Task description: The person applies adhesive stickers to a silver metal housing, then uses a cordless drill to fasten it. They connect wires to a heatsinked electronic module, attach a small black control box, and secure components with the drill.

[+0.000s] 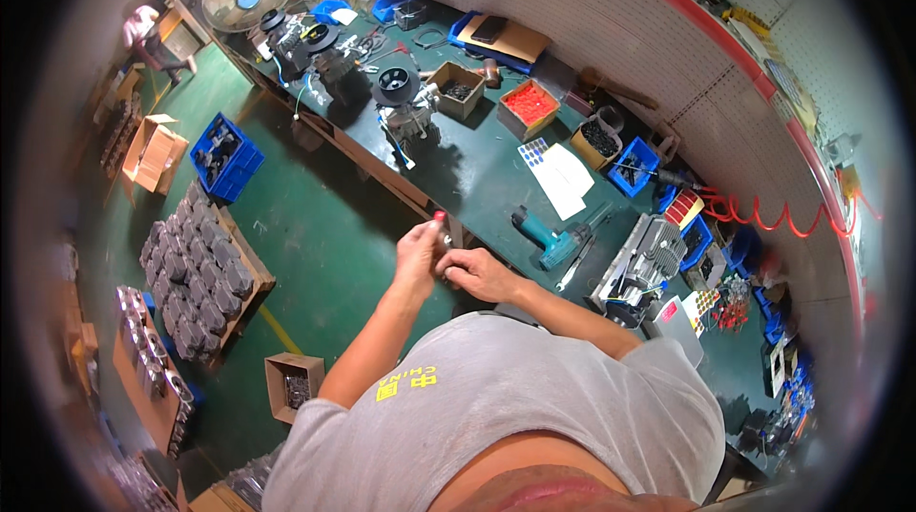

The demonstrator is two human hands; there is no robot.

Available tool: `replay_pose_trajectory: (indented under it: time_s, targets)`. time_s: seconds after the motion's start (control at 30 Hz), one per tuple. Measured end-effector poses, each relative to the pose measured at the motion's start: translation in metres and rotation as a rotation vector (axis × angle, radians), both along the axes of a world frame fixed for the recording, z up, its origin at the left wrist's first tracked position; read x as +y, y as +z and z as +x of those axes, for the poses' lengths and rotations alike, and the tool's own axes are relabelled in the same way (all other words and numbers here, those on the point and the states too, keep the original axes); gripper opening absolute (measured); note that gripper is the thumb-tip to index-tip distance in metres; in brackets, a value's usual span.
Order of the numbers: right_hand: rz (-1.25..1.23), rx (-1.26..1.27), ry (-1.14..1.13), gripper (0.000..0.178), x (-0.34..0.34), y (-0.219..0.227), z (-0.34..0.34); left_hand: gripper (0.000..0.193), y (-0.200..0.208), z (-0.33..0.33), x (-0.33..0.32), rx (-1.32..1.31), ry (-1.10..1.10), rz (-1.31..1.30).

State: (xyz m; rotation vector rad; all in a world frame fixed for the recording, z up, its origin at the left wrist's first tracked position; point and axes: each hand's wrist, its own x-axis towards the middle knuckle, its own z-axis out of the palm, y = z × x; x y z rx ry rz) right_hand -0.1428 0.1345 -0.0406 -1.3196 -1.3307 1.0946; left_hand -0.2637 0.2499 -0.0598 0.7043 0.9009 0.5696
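Just off the bench edge, in front of my body, both my hands come close together. My left hand point(416, 252) is closed around a small metal part with a red tip point(440, 216), the red end standing up past the fingers. My right hand point(480, 273) is beside it with fingers curled in; what it pinches, if anything, is hidden. On the bench to the right of my hands lie a teal cordless drill point(548, 238) and a wrench point(573, 270). Farther right sits a finned grey metal motor unit point(651, 250).
Motor assemblies with black wheels point(394, 87) stand along the green bench point(477, 168). Behind them are a box of red parts point(530, 106), blue bins point(633, 168) and a coiled red hose point(763, 216). Floor left: a blue crate point(227, 159), a pallet of grey castings point(196, 269). A person point(148, 40) is far off.
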Motion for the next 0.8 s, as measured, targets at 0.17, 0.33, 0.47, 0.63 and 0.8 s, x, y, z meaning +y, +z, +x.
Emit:
replay_pose_trajectory:
  time_s: [0.17, 0.33, 0.47, 0.63, 0.8]
  targets:
    - [-0.106, 0.176, 0.116, 0.017, 0.045, 0.007, -0.005, 0.020, -0.021, -0.049, 0.035, 0.205, 0.003, 0.126]
    - [0.175, -0.130, 0.270, 0.016, 0.096, -0.012, 0.005, 0.027, -0.044, -0.064, 0.076, 0.489, -0.176, 0.505]
    - [0.081, -0.235, 0.415, 0.017, 0.132, -0.016, 0.018, 0.037, -0.018, -0.035, 0.113, 0.125, -0.013, -0.052]
    - [0.091, -0.236, 0.416, 0.016, 0.172, -0.039, 0.034, 0.035, -0.018, -0.014, 0.156, -0.097, 0.204, -0.211]
    - [0.057, -0.228, 0.451, 0.023, 0.207, -0.049, 0.036, 0.023, -0.013, -0.013, 0.189, 0.009, 0.217, -0.129]
